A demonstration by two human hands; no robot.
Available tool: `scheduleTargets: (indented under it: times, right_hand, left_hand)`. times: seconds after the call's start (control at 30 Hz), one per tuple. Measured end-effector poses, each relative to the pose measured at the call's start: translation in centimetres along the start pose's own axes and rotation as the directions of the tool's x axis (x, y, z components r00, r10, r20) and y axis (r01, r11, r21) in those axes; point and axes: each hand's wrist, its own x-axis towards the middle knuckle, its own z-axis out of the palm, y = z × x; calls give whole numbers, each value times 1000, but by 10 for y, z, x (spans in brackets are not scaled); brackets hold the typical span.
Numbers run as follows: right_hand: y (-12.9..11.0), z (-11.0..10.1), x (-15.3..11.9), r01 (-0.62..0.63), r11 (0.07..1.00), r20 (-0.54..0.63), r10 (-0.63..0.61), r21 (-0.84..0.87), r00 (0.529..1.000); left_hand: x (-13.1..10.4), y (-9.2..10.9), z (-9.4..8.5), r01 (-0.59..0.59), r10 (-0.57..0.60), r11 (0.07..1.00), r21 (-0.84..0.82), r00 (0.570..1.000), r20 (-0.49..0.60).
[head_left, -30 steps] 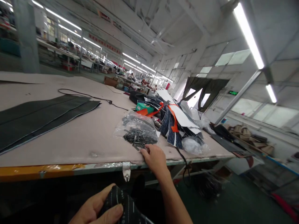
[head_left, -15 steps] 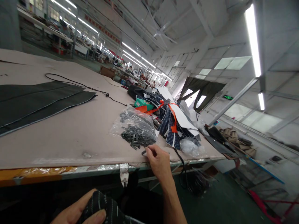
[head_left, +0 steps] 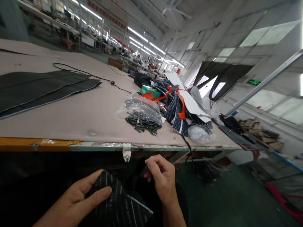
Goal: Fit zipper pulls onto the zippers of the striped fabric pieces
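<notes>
My left hand point(head_left: 82, 198) is closed on a dark patterned fabric piece point(head_left: 115, 201) with rows of pale lettering and a light edge, thumb pressed on top. In front of the table edge, my right hand point(head_left: 161, 176) makes a pinch. A small dark strip point(head_left: 142, 171) shows only dimly at its fingertips against the dark background. On the table, a pile of short dark strips point(head_left: 142, 123) spills from a clear plastic bag point(head_left: 139, 105).
Dark sheet pieces point(head_left: 42, 88) lie on the table point(head_left: 71, 123) at left, near a black cord point(head_left: 82, 75). Behind the bag are a green box point(head_left: 150, 91), patterned fabric strips point(head_left: 176, 115) and white strips point(head_left: 187, 101). A metal clip point(head_left: 127, 153) hangs from the front edge.
My right hand has drawn back from beside the strip pile to below the table edge, bringing a small strip along. My left hand and the fabric have risen in view.
</notes>
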Motion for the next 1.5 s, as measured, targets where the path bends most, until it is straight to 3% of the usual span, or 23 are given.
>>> scheduleTargets:
  times: [0.1, 0.17, 0.3, 0.63, 0.77, 0.83, 0.9, 1.0, 1.2, 1.3, 1.5]
  right_hand:
    - [13, 13, -10, -239, 929, 137, 208, 283, 969]
    - [18, 21, -14, -316, 869, 195, 258, 380, 946]
    - [19, 29, -18, -355, 831, 228, 280, 429, 932]
    - [10, 24, -20, -404, 807, 316, 285, 431, 905]
    - [12, 25, -19, -326, 878, 285, 231, 351, 930]
    - [12, 26, -18, -192, 958, 213, 146, 213, 966]
    - [10, 27, -17, 11, 1000, 134, -14, 25, 991]
    - [5, 32, -14, 251, 948, 56, -245, -195, 968]
    - [2, 42, -5, 446, 739, 0, -517, -504, 856]
    - [2, 46, 0, 464, 666, 18, -561, -585, 828]
    - [0, 53, 2, 435, 623, 17, -561, -650, 828]
  left_hand:
    - [-3, 4, 5, -43, 21, 982, 186, 993, 117]
    - [-4, 8, 8, -73, 32, 960, 269, 988, 154]
    - [-6, 12, 8, -55, 16, 970, 238, 987, 162]
    - [-7, 7, -2, -15, -12, 977, 212, 992, 125]
    - [-8, 4, -5, -2, -24, 985, 170, 988, 150]
    - [-9, 2, -7, 15, -37, 987, 159, 990, 138]
    - [-9, 0, -9, 26, -45, 986, 163, 992, 115]
    - [-7, -2, -12, 40, -53, 987, 153, 995, 84]
    - [-6, -7, -17, 49, -53, 998, 42, 994, 95]
    - [-8, -9, -18, 41, -43, 999, 35, 997, 67]
    - [-11, -5, -16, 57, -57, 998, 14, 998, -19]
